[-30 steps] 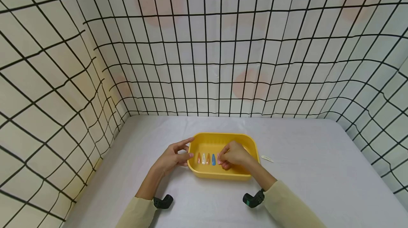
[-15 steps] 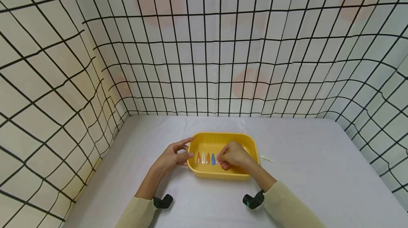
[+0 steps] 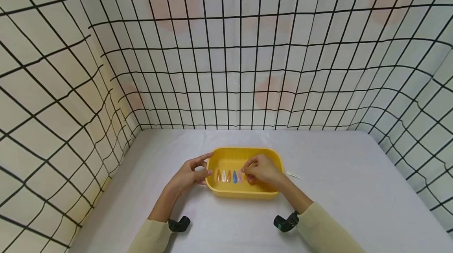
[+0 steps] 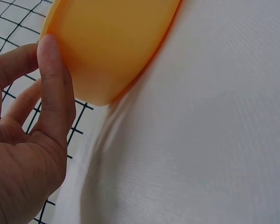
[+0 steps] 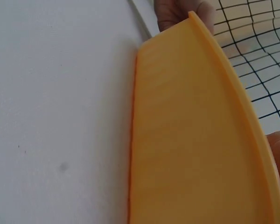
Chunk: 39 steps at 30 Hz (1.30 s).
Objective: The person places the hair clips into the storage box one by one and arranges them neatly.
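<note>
A yellow tray (image 3: 244, 195) stands on the table, with a row of several snap hair clips inside: an orange clip (image 3: 218, 175), a white clip (image 3: 224, 176), another orange clip (image 3: 229, 176), a blue clip (image 3: 234, 177) and a pink clip (image 3: 239, 176). My left hand (image 3: 190, 173) holds the tray's left end, its thumb (image 4: 50, 56) at the rim. Over the tray's right half, my right hand (image 3: 262, 169) has bent fingers, their tips beside the pink clip's upper end. In the right wrist view the tray wall hides most of this hand.
A white hair clip (image 3: 293, 175) lies on the white-covered table (image 3: 339, 190), just right of the tray. Black grid netting (image 3: 226, 68) over pale cloth walls encloses the table at the back and sides.
My right hand has drawn slightly right from the pink clip, which now shows more fully at the end of the row. My left hand keeps its place on the tray.
</note>
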### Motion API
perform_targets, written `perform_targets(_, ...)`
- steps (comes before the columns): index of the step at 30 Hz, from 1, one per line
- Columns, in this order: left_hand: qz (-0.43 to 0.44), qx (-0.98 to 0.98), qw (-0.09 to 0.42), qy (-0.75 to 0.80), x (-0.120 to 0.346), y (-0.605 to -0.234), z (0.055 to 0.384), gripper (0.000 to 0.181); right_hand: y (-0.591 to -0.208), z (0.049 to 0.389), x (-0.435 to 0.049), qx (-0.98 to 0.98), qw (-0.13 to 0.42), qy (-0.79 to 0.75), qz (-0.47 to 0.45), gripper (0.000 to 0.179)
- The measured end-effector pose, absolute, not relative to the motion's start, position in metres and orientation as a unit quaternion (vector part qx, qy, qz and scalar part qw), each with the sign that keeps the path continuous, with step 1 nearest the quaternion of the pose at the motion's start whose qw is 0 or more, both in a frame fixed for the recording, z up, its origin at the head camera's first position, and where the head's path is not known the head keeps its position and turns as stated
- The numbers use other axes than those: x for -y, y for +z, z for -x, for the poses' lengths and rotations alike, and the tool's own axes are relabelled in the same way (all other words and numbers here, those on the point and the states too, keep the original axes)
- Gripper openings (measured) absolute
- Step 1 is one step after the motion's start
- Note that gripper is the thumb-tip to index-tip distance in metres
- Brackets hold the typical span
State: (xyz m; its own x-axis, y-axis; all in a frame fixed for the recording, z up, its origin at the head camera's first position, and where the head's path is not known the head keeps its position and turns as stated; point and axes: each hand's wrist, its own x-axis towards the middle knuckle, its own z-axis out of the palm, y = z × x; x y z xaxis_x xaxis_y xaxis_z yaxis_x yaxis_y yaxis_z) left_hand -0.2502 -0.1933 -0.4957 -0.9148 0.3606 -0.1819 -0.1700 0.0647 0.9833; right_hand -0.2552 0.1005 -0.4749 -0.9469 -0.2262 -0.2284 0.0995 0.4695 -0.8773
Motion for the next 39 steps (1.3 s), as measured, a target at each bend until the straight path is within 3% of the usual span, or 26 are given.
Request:
perform_targets(13,-0.059,-0.711,0.196,0.673,0.195,-0.494,0.251,0.070,-0.455,0.252,-0.139,-0.828,0.126,-0.541,0.070,0.024)
perform_targets(23,-0.059,-0.714,0.195,0.670,0.194,-0.492,0.250,0.070,-0.443,0.250,-0.185,-0.830,0.112,-0.545,0.044,0.032)
perform_targets(39,-0.057,-0.706,0.201,0.677,0.197,-0.494,0.252,0.070,-0.462,0.242,-0.227,-0.847,0.090,-0.524,0.003,0.034)
